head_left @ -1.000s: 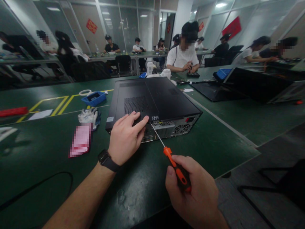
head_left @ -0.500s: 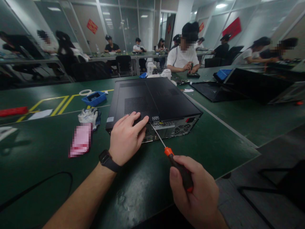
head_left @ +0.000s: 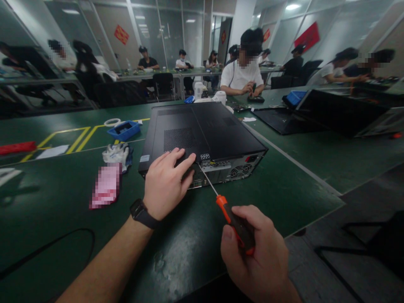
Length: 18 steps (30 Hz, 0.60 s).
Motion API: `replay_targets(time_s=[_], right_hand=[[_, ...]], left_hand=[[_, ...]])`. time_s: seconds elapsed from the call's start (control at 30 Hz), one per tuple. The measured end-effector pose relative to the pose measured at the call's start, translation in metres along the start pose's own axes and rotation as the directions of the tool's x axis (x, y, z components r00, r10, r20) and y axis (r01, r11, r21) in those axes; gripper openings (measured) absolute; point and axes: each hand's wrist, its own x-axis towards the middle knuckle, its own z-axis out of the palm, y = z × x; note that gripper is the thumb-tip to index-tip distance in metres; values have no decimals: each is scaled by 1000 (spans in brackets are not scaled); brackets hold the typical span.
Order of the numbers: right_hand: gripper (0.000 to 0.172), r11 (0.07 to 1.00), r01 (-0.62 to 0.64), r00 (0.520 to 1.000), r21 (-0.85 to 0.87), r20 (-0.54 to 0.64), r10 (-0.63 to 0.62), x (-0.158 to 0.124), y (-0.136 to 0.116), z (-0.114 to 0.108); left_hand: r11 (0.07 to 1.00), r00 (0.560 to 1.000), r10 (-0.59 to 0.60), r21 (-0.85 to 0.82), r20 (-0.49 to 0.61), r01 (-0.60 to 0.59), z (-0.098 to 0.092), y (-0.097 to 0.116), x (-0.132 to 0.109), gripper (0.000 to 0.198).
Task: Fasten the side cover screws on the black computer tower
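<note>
A black desktop computer case [head_left: 221, 126] lies on its side on the green table, its rear panel with fan grille and ports facing me. My left hand [head_left: 168, 181] lies on the case's near edge, fingers stretched over the top cover and the thumb side by the rear panel. In my right hand [head_left: 260, 248] is a screwdriver [head_left: 232, 219] with an orange and dark handle, fingers wrapped round it. Its thin shaft slants up to the rear edge of the case, just right of my left fingertips. Whether the tip sits in a screw is too small to tell.
Left of the case are work gloves [head_left: 118, 155], a pink packet [head_left: 105, 185] and a blue tray [head_left: 124, 130]. Beyond stands a white device [head_left: 210, 92], near a seated person [head_left: 241, 78]. An opened black case [head_left: 341, 113] is at the right. A cable [head_left: 47, 248] lies front left.
The screwdriver handle has turned in my right hand, showing more orange, and my right thumb has shifted slightly. My left hand stays on the case.
</note>
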Motion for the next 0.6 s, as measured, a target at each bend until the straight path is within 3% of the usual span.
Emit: replay_targets(time_s=[0.23,0.47,0.6], right_hand=[[11,998,57,998,-9,8,-57,-1,2,2],[23,996,45,999,79,18,-47,-1,2,1],[16,995,85,996,48,18,-86,0,2,2]], left_hand=[[1000,1000,10,13,-24,-10,1,0,0,38],[1000,1000,9,16,-24,-9,0,0,0,37],[1000,1000,5,11,-15,-5,1,0,0,38]])
